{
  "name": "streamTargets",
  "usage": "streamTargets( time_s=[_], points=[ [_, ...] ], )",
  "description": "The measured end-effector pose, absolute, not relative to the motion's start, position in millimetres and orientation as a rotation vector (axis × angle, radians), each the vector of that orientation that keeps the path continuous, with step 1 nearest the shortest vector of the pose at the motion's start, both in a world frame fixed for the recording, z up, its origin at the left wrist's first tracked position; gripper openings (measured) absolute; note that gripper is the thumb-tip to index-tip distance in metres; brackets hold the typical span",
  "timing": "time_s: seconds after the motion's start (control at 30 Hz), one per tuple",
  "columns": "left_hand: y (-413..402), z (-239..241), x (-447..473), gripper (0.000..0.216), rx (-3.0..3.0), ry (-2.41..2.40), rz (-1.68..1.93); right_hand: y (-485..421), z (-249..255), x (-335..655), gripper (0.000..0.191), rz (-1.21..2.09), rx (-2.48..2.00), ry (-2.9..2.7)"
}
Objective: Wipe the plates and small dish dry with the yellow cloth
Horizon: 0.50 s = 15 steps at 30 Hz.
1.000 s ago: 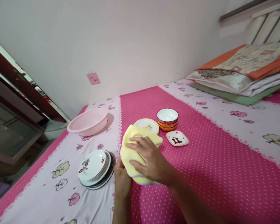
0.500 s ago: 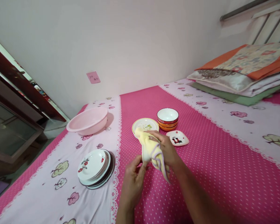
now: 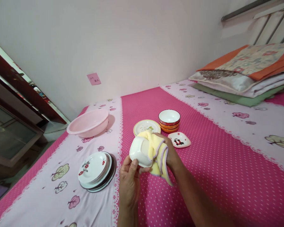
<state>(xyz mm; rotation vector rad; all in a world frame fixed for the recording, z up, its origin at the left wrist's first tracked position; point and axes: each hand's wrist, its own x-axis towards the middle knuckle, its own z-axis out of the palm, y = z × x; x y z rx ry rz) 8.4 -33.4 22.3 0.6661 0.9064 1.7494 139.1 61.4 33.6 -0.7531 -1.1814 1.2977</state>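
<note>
A small white dish (image 3: 137, 151) is tilted with its underside towards me. My left hand (image 3: 130, 176) grips its near edge, thumb on the outside and fingers beneath. Against the dish's right side my right hand (image 3: 169, 149) presses a yellow cloth (image 3: 156, 148) with a purple edge; its fingers are mostly behind the cloth, and loose folds hang down. Just beyond the hands lies a round plate (image 3: 144, 125) with a yellow rim. A stack of red and orange bowls (image 3: 169, 121) with white insides stands to its right, and a small pink-rimmed dish (image 3: 179, 140) sits in front of them.
On the left are a stack of flowered plates (image 3: 93, 168) and a pink basin (image 3: 88, 123). The pink dotted bedspread (image 3: 217, 176) lies beneath everything. Folded bedding (image 3: 246, 74) is piled at the right, and a wall (image 3: 142, 47) rises behind.
The white dish has turned so its underside shows, where before the cloth mostly covered it. My left hand has shifted slightly left, its thumb now on the dish's outside.
</note>
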Motion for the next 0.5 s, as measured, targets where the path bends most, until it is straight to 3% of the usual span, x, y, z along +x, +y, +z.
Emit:
streamTargets(
  time_s=[0.23,0.5],
  points=[
    [-29.1,24.5,10.4,0.035,0.329,0.792,1.852,55.2,30.7,144.3,0.031,0.682,-0.663,-1.524],
    [-24.9,24.5,6.4,0.036,0.347,0.767,1.872,37.1,47.8,135.5,0.03,0.366,-0.528,-1.803]
  ],
)
